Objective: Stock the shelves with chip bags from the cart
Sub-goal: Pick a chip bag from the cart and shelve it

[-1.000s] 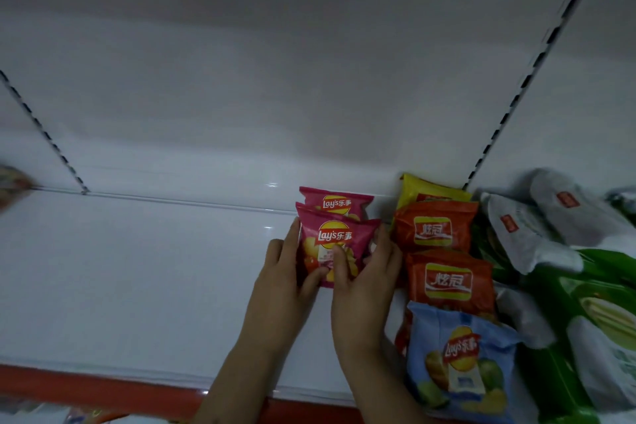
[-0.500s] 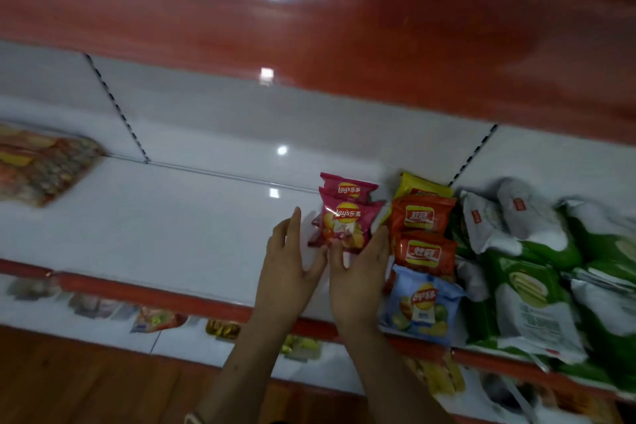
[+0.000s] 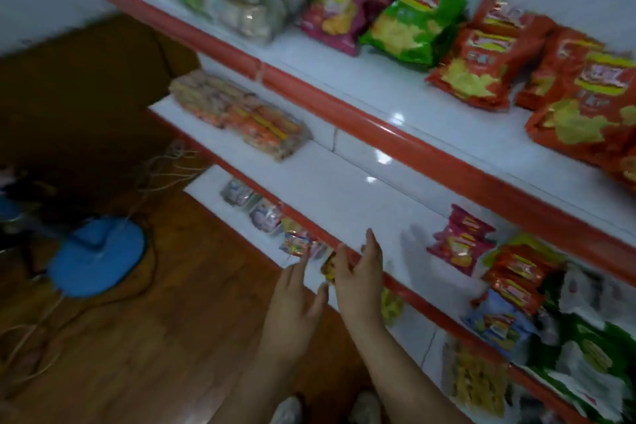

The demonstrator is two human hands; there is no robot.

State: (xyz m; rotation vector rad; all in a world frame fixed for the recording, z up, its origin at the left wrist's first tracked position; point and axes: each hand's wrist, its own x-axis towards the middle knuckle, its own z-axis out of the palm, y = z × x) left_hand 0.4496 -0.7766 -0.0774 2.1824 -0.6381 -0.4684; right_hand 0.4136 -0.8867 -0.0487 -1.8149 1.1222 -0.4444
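Two small pink chip bags (image 3: pixel 459 238) stand on the white middle shelf (image 3: pixel 344 189), next to orange bags (image 3: pixel 519 272) and a blue bag (image 3: pixel 499 323). My left hand (image 3: pixel 292 303) and my right hand (image 3: pixel 361 275) hover side by side in front of the shelf's red edge, left of the pink bags. Both hands have straight, spread fingers and hold nothing. No cart is in view. The whole view is blurred.
The upper shelf (image 3: pixel 395 93) carries pink, green and orange chip bags. Green and white bags (image 3: pixel 592 354) fill the middle shelf's right end. A clear pack of snacks (image 3: pixel 241 113) lies at its left. A blue round base (image 3: pixel 99 255) and cords lie on the wooden floor.
Both hands have let go of the front pink bag and drawn back off the shelf to the left. The view has swung back and left, showing several shelves and the floor.
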